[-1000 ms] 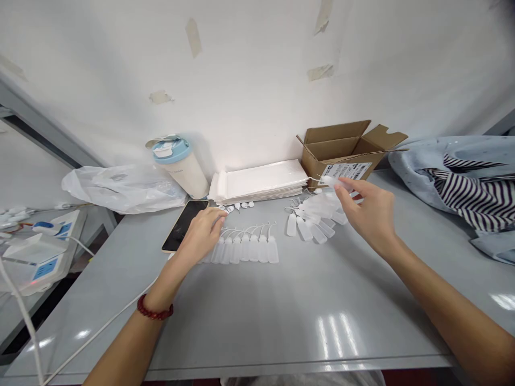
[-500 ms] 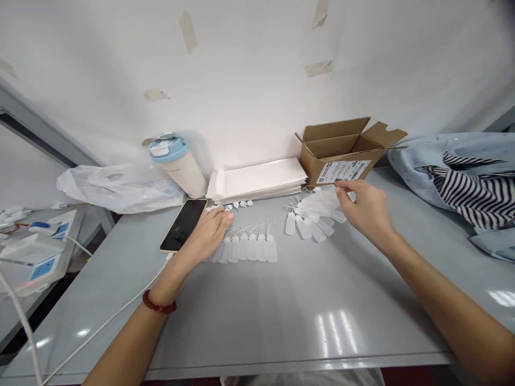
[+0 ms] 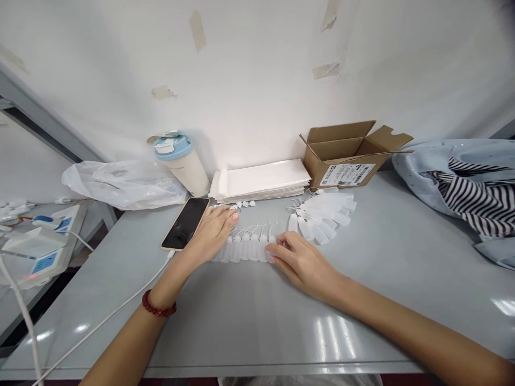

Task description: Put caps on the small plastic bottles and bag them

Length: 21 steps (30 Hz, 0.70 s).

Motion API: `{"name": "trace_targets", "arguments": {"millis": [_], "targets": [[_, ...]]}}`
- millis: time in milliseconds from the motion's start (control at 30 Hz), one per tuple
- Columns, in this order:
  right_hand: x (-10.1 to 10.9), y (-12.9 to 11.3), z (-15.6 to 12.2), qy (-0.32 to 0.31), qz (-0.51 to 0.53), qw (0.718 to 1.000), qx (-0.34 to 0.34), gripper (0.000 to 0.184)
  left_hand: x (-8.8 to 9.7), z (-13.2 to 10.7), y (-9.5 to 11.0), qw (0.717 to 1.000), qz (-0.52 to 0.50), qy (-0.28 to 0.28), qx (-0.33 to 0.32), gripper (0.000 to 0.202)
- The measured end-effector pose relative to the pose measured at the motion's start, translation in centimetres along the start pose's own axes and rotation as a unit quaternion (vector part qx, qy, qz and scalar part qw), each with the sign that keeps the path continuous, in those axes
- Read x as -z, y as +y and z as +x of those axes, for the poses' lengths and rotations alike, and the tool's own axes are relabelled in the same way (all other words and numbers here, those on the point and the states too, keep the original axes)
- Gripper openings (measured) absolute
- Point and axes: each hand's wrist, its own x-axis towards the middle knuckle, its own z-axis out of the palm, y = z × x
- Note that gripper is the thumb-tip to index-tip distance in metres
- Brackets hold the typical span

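Note:
Small translucent plastic bottles (image 3: 244,248), each with a thin curved stem, lie side by side in a row on the grey table. My left hand (image 3: 213,230) rests flat over the row's left end, fingers stretched out toward several small white caps (image 3: 244,204); it hides part of both. At the other end, my right hand (image 3: 303,264) has its fingers curled with the tips on the rightmost bottle (image 3: 272,242), whose lower part is covered. Just beyond that hand lies a fanned-out pile of similar bottles (image 3: 325,213).
A phone (image 3: 185,224) on a white cable lies left of my left hand. Along the wall stand a plastic bag (image 3: 124,185), a blue-lidded cup (image 3: 183,166), a stack of white envelopes (image 3: 263,179) and an open cardboard box (image 3: 341,161). Clothing (image 3: 462,187) lies right.
My right hand has come from the pile's far right side, near the box, left and closer to the right end of the row. My left hand stays over the row's left end.

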Motion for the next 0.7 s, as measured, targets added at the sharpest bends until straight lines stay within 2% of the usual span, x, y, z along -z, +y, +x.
{"name": "trace_targets", "arguments": {"millis": [267, 400, 500, 600, 700], "targets": [[0.0, 0.4, -0.1, -0.019, 0.036, 0.997, -0.062, 0.023, 0.5, -0.5, 1.1, 0.991, -0.129, -0.01, 0.03, 0.053], [0.0, 0.6, -0.1, -0.033, -0.003, 0.993, -0.111, 0.017, 0.8, -0.5, 1.4, 0.979, -0.196, -0.029, 0.058, 0.056], [0.3, 0.8, -0.1, -0.05, -0.052, 0.984, -0.164, 0.012, 0.8, -0.5, 1.5, 0.967, -0.243, -0.018, 0.071, 0.055], [0.6, 0.8, 0.0, -0.052, -0.079, 0.976, -0.194, 0.011, 0.8, -0.3, 1.7, 0.935, -0.344, 0.002, 0.089, 0.05], [1.0, 0.7, 0.1, -0.065, -0.113, 0.968, -0.213, 0.015, 0.8, -0.2, 1.9, 0.879, -0.463, 0.025, 0.114, 0.04]]}}
